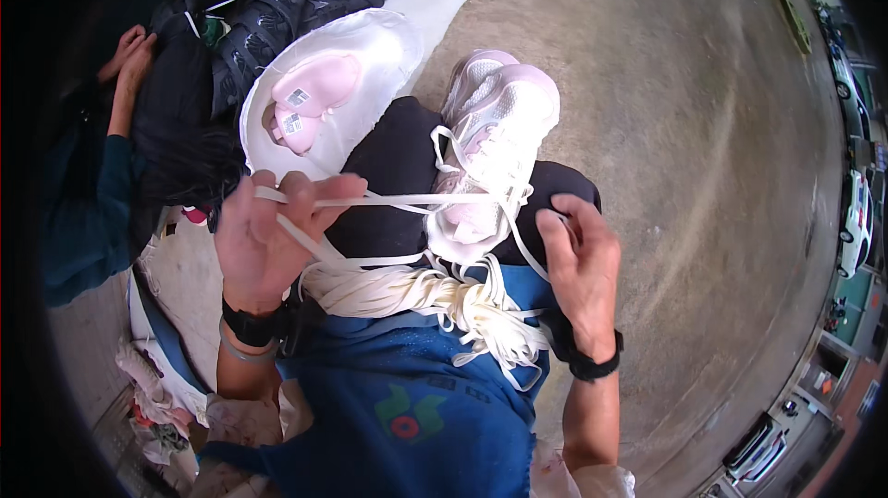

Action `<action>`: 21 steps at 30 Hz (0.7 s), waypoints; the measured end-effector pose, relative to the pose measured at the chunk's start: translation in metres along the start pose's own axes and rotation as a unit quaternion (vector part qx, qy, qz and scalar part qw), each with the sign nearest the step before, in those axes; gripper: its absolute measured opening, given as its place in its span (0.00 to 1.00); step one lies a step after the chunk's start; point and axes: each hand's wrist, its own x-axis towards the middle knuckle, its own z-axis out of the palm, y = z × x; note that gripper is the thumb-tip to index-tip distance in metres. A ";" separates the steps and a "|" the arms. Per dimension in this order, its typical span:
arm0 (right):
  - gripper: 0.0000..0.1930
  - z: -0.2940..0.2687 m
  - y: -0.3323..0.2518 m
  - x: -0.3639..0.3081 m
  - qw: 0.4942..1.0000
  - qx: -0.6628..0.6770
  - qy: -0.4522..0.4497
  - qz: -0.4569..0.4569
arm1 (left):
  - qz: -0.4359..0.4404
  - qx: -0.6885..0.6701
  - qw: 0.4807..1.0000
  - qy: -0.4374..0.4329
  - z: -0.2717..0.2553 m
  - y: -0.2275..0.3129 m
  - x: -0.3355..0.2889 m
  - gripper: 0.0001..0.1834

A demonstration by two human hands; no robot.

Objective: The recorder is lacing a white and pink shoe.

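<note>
A pair of white and pink sneakers lies across my dark-trousered knees, toes pointing away from me. White shoelaces run from the nearer shoe toward both hands. My left hand, left of the shoes, has a lace stretched across its curled fingers, blurred a little. To the right of the shoes, my right hand is curled, thumb and forefinger close together. A lace from the shoe leads down to its palm side, where the grip is partly hidden. On my lap lies a thick bundle of loose cream laces.
A white shell-like tray with pink shoe pieces stands at the upper left. Behind it are piled black shoes. A co-worker's hands are at the far left. Concrete floor spreads to the right, with parked vehicles along the edge.
</note>
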 end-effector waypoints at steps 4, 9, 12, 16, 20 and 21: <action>0.11 0.015 -0.007 0.018 0.995 -0.092 0.016 -0.044 | 0.003 -0.046 0.999 -0.010 0.005 0.005 0.007 0.26; 0.07 0.014 0.003 0.032 0.993 0.005 -0.116 0.012 | 0.019 -0.042 0.999 0.000 0.001 0.019 0.009 0.24; 0.06 0.014 -0.003 0.024 0.954 -0.199 0.067 -0.214 | 0.062 -0.072 0.995 0.016 0.005 0.030 0.013 0.20; 0.05 -0.020 -0.002 0.040 0.903 -0.328 0.131 -0.245 | 0.089 -0.075 0.993 0.012 0.001 0.047 0.012 0.20; 0.10 -0.020 -0.015 0.023 0.998 -0.046 -0.018 -0.028 | 0.072 0.017 0.997 0.034 -0.005 0.043 0.007 0.19; 0.12 -0.012 -0.006 0.023 0.995 -0.082 -0.039 -0.051 | 0.057 0.061 0.996 0.028 -0.006 0.042 0.005 0.19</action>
